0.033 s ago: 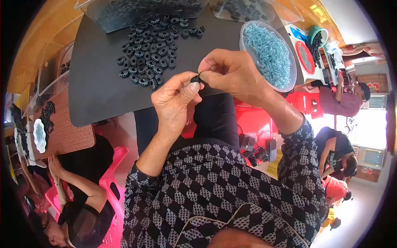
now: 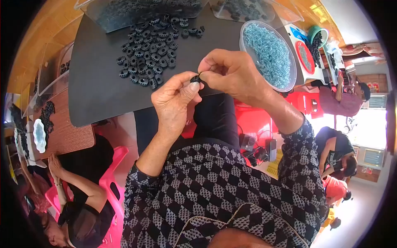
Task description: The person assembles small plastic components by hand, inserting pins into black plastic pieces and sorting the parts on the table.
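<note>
Between the thumb and fingers of my left hand (image 2: 175, 97) is a small black plastic part (image 2: 195, 78), held just over the table's near edge. My right hand (image 2: 235, 76) meets it from the right, thumb and forefinger pinched at its top; whatever is in that pinch is too small to make out. Beyond my hands, a loose pile of similar black oval parts (image 2: 149, 56) with openings in them lies on the dark table (image 2: 97, 87). To the right of my right hand stands a round clear tub (image 2: 294, 70) full of tiny, shiny bluish pieces (image 2: 269, 53).
Clear bins of black parts, one large (image 2: 105, 25) and one smaller (image 2: 244, 17), stand at the table's far side. On the left, a person's hands (image 2: 53, 165) rest by a brown table (image 2: 72, 142). Other people sit at the right. A pink chair (image 2: 113, 173) stands lower left.
</note>
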### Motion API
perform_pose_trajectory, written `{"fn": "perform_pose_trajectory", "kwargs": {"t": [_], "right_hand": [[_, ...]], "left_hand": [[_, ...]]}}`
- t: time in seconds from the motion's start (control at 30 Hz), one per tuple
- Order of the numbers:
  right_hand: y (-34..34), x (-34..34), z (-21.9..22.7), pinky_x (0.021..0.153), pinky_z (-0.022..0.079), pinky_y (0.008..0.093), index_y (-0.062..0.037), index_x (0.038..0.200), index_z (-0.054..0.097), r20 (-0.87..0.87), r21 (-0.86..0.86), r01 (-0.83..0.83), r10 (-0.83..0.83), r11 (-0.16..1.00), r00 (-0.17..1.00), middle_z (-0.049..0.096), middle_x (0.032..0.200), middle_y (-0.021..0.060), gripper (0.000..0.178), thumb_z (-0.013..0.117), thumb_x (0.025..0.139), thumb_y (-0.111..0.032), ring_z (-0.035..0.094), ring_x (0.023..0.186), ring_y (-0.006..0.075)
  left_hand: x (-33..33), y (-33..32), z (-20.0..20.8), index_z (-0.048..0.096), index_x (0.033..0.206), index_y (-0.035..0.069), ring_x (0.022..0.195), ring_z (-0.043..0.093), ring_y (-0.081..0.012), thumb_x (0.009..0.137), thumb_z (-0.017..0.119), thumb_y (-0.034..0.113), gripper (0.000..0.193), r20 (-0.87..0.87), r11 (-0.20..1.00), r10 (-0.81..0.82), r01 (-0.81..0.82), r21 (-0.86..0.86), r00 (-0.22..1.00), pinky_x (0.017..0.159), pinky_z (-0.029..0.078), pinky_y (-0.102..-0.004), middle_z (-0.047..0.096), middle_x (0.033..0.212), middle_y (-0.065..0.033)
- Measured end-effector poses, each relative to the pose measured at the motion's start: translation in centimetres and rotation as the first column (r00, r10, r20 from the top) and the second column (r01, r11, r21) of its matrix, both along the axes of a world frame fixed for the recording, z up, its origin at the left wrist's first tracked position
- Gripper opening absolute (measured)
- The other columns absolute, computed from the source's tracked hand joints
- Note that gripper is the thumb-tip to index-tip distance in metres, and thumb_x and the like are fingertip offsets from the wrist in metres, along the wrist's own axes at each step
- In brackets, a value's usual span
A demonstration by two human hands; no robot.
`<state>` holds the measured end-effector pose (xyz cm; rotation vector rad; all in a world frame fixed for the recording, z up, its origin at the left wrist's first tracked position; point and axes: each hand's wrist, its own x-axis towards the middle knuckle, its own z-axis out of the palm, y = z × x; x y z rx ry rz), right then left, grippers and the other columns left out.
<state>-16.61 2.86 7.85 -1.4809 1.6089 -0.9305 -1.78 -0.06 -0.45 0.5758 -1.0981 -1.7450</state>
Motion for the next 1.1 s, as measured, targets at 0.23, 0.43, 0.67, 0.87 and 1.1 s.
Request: {"fn": "perform_pose_trajectory", "kwargs": {"t": [0.23, 0.43, 0.67, 0.87, 1.1], "right_hand": [[-0.1, 0.1, 0.1, 0.056, 0.040, 0.0180, 0.0025, 0.087, 0.060, -0.058, 0.026, -0.033, 0.035, 0.999, 0.998, 0.055, 0.069, -0.0022, 0.011, 0.060, 0.081, -0.007, 0.047, 0.064, 0.0016], [-0.2, 0.0, -0.2, 0.059, 0.042, 0.0201, 0.0028, 0.090, 0.059, -0.112, -0.013, -0.095, 0.093, 0.995, 0.989, 0.055, 0.072, 0.0002, 0.013, 0.058, 0.082, -0.007, 0.049, 0.067, 0.0046], [-0.8, -0.8, -1.4, 0.060, 0.044, 0.0458, -0.0017, 0.071, 0.054, -0.559, -0.270, -0.386, 0.183, 0.882, 0.808, 0.056, 0.067, 0.0168, 0.018, 0.053, 0.081, -0.017, 0.055, 0.065, 0.0379], [-0.9, -1.0, -0.8, 0.057, 0.043, 0.0456, -0.0021, 0.067, 0.051, -0.633, -0.143, -0.467, 0.282, 0.873, 0.721, 0.055, 0.064, 0.0170, 0.021, 0.055, 0.079, -0.019, 0.055, 0.064, 0.0369], [-0.9, -1.2, -2.4, 0.052, 0.042, 0.0410, -0.0053, 0.063, 0.047, -0.661, -0.377, -0.540, 0.190, 0.753, 0.726, 0.048, 0.058, 0.0115, 0.020, 0.061, 0.072, -0.016, 0.052, 0.057, 0.0313]], "left_hand": [[0.0, 0.1, -0.2, 0.063, 0.100, -0.005, 0.059, 0.055, -0.0062, 0.081, 0.064, 0.000, 0.020, 0.015, 0.999, 0.033, -0.032, -0.014, 0.999, 0.055, 0.046, -0.0173, 0.064, 0.078, -0.0068], [0.2, 0.0, -0.4, 0.062, 0.100, -0.006, 0.058, 0.055, -0.0064, 0.081, 0.064, 0.000, 0.021, 0.031, 1.000, 0.029, -0.028, -0.010, 0.999, 0.055, 0.046, -0.0170, 0.064, 0.078, -0.0075], [0.1, 0.0, -0.5, 0.062, 0.100, -0.006, 0.058, 0.055, -0.0065, 0.080, 0.064, 0.000, 0.021, 0.053, 0.999, 0.028, -0.026, -0.040, 0.998, 0.054, 0.045, -0.0175, 0.063, 0.078, -0.0076], [0.3, 0.2, -0.6, 0.063, 0.096, -0.007, 0.057, 0.053, -0.0067, 0.080, 0.064, 0.000, 0.017, 0.050, 0.997, 0.043, -0.039, -0.073, 0.998, 0.052, 0.045, -0.0177, 0.062, 0.076, -0.0060], [0.4, 0.1, -0.4, 0.064, 0.093, -0.006, 0.055, 0.051, -0.0059, 0.080, 0.063, -0.002, 0.014, 0.097, 0.994, 0.026, -0.016, -0.106, 0.995, 0.048, 0.041, -0.0173, 0.060, 0.073, -0.0040]]}}
